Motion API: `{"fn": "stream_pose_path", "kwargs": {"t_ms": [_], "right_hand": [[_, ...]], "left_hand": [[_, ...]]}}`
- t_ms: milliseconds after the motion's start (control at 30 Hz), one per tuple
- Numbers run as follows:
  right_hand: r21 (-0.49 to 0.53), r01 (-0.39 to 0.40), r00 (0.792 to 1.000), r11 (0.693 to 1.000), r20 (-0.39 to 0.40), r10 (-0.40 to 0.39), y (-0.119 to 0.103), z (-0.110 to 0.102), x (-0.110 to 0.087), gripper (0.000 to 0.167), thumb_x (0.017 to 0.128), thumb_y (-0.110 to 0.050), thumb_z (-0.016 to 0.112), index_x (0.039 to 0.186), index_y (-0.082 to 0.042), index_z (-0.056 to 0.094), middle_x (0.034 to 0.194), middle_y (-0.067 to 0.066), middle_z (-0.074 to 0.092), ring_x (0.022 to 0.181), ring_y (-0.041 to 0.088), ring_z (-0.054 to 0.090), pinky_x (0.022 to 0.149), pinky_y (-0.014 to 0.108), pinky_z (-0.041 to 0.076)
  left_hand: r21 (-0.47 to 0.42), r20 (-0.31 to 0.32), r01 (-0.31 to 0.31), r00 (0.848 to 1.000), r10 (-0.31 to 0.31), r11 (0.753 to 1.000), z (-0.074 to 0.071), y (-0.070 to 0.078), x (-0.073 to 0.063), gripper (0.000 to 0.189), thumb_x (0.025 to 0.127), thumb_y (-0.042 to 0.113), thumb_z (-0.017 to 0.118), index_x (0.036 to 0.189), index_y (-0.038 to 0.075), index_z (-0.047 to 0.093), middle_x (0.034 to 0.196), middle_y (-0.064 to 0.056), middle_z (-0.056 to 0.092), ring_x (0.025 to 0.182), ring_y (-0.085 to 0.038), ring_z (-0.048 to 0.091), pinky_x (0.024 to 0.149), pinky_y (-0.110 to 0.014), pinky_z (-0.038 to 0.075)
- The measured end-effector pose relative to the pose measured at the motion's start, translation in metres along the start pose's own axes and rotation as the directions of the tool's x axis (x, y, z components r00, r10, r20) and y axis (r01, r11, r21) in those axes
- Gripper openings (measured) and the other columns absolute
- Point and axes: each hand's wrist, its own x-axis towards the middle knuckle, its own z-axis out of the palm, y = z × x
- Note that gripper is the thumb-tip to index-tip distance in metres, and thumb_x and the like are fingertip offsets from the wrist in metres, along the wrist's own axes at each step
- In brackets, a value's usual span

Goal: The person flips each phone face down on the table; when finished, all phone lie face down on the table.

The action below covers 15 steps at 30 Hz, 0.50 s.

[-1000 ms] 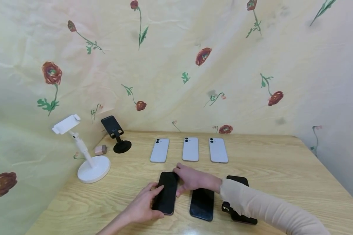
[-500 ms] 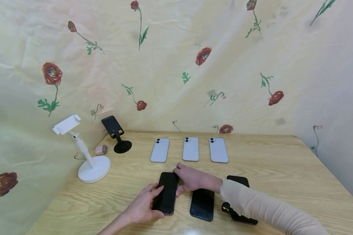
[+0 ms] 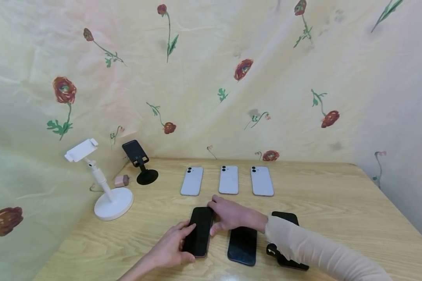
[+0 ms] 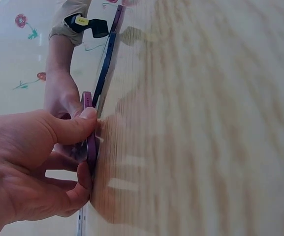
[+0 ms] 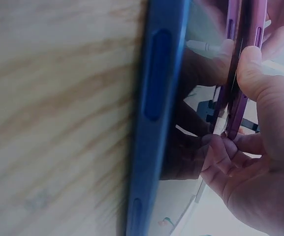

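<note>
A purple-edged smartphone (image 3: 199, 236) lies screen up on the wooden table, its screen dark. My left hand (image 3: 168, 246) grips its left side and lower end; in the left wrist view the thumb (image 4: 75, 129) presses the purple edge and the fingers curl in beside it. My right hand (image 3: 228, 213) reaches across from the right and holds the same phone at its top end and right edge, with the thumb (image 5: 252, 69) on the side in the right wrist view. Under the right wrist lies a blue-edged smartphone (image 3: 242, 248), also screen up.
Another dark phone (image 3: 291, 262) lies further right, partly covered by the beige sleeve (image 3: 313, 244). Three pale phones (image 3: 228, 180) lie face down in a row behind. At the left stand a white phone stand (image 3: 113, 205), a black phone stand (image 3: 147, 176) and a pink charger plug (image 3: 121, 180).
Both hands keep their hold on the purple-edged phone in the same place. The whole head view has only shifted down slightly.
</note>
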Motion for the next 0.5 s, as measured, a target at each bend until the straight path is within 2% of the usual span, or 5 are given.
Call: {"fn": "stream_pose_path", "kwargs": {"t_ms": [167,267,400,500], "right_hand": [[0.026,0.020,1.000,0.999,-0.011,-0.020,-0.0001,-0.0013,-0.0003,0.083,0.080,-0.058,0.076,0.133,0.003,0.056,0.107,0.005,0.050,0.079,0.013,0.046,0.072,0.027,0.043],[0.042,0.026,0.999,0.999,-0.032,-0.025,-0.0005,-0.0041,-0.0007,0.081,0.080,-0.056,0.077,0.132,0.003,0.056,0.105,0.004,0.049,0.077,0.013,0.045,0.070,0.026,0.042],[0.082,0.027,0.999,0.996,-0.044,-0.024,-0.0011,-0.0065,-0.0001,0.077,0.081,-0.053,0.079,0.129,0.002,0.057,0.103,0.003,0.048,0.076,0.013,0.045,0.068,0.026,0.041],[0.114,0.021,0.999,0.993,-0.050,-0.015,-0.0013,-0.0079,0.0007,0.074,0.081,-0.051,0.080,0.128,0.001,0.058,0.103,0.004,0.048,0.077,0.013,0.045,0.068,0.026,0.041]], "left_hand": [[-0.011,0.025,0.019,1.000,-0.019,1.000,-0.0017,-0.0024,-0.0008,0.088,0.076,0.040,0.086,0.145,-0.001,0.050,0.147,-0.026,0.044,0.128,-0.043,0.044,0.097,-0.052,0.043],[-0.018,0.019,0.012,1.000,-0.012,1.000,-0.0028,-0.0040,-0.0005,0.090,0.076,0.043,0.085,0.146,-0.001,0.050,0.147,-0.026,0.044,0.127,-0.039,0.045,0.096,-0.051,0.042],[-0.040,0.031,0.001,1.000,0.000,0.999,-0.0048,-0.0060,0.0002,0.089,0.077,0.042,0.084,0.146,-0.001,0.049,0.147,-0.027,0.044,0.099,-0.018,0.057,0.092,-0.045,0.043],[-0.087,0.050,0.000,0.999,0.004,0.996,-0.0065,-0.0071,0.0012,0.087,0.079,0.039,0.084,0.147,-0.001,0.047,0.148,-0.028,0.042,0.075,-0.005,0.053,0.083,-0.034,0.046]]}}
